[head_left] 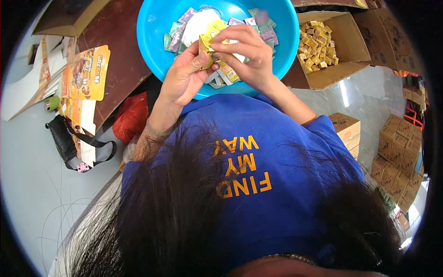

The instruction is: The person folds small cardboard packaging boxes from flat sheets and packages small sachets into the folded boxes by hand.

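Hands [186, 76] [251, 55] clamp together on a yellow carton [206, 45] above a blue basin [152, 32] of green and purple packets [267, 34]

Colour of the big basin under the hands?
Plain bright blue basin, clearest in the head view.

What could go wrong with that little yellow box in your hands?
The small yellow box might slip from the left hand and drop among the colorful packets in the blue basin. Its thin sides could get bent if the fingers squeeze too hard. And the open carton beside the basin could spill its little gold boxes if an elbow bumped it.
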Tool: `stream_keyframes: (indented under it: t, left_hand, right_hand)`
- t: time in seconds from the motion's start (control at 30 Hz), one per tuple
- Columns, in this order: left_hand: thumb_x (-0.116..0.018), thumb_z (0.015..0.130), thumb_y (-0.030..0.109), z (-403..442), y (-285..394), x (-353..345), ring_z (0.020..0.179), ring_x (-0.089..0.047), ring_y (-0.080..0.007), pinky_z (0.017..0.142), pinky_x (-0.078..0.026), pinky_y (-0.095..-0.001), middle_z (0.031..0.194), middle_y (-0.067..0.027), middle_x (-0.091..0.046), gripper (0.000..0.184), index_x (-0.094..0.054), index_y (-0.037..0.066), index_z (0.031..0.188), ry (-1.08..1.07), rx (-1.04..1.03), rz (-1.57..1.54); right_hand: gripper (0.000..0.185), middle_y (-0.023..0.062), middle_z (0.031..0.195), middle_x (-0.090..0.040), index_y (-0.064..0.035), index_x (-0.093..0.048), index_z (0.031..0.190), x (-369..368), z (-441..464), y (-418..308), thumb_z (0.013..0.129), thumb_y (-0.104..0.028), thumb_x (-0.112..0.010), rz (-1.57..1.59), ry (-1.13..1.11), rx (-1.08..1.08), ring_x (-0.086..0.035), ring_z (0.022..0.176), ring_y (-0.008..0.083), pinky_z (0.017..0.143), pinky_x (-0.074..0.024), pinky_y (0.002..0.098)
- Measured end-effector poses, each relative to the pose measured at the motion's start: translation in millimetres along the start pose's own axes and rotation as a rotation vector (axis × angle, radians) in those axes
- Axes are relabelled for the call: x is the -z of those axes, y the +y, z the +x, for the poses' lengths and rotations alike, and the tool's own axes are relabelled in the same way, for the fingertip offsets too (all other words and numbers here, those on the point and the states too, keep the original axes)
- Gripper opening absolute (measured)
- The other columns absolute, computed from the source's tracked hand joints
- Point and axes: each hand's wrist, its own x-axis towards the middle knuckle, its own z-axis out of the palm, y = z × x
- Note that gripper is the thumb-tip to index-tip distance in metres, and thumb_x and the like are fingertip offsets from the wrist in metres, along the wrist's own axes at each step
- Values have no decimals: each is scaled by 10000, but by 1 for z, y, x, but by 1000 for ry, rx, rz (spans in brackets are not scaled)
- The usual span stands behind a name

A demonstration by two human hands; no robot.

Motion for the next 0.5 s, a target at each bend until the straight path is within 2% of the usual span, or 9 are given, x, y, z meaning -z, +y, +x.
stream_keyframes:
  t: [0.07, 0.23, 0.4, 0.5]
  left_hand:
    - [-655, 956, 137, 1, 2, 3, 985, -574, -154, 854, -473, -272, 1163, -119, -603, 491, -458, -20, 1378, -9, 22, 23]
    - [-661, 953, 138, -1, 5, 4, 992, -574, -150, 853, -473, -276, 1177, -119, -604, 498, -457, -19, 1379, 18, 16, 196]
    - [-669, 951, 138, -4, 8, 5, 990, -574, -145, 846, -472, -275, 1180, -117, -605, 500, -459, -19, 1376, 9, 61, 81]
    - [-672, 949, 137, -6, 8, 6, 981, -572, -144, 839, -470, -271, 1178, -116, -605, 499, -462, -20, 1373, -29, 97, 60]
  right_hand:
    - [231, 41, 1075, -701, -67, -763, 1019, 4, 3, -1, 795, -14, -753, 163, -13, -126, -611, 996, 201, 910, -482, 334]
    - [203, 33, 1016, -694, -74, -765, 974, 8, 3, -11, 784, -4, -755, 145, -79, -220, -602, 985, 194, 911, -471, 329]
    - [179, 37, 997, -688, -83, -771, 947, 5, -9, -8, 789, 0, -755, -71, -31, -35, -592, 1003, 192, 925, -461, 334]
    - [186, 41, 1003, -690, -81, -772, 952, 8, -2, -11, 784, -2, -760, 15, -52, -58, -587, 1015, 196, 926, -461, 338]
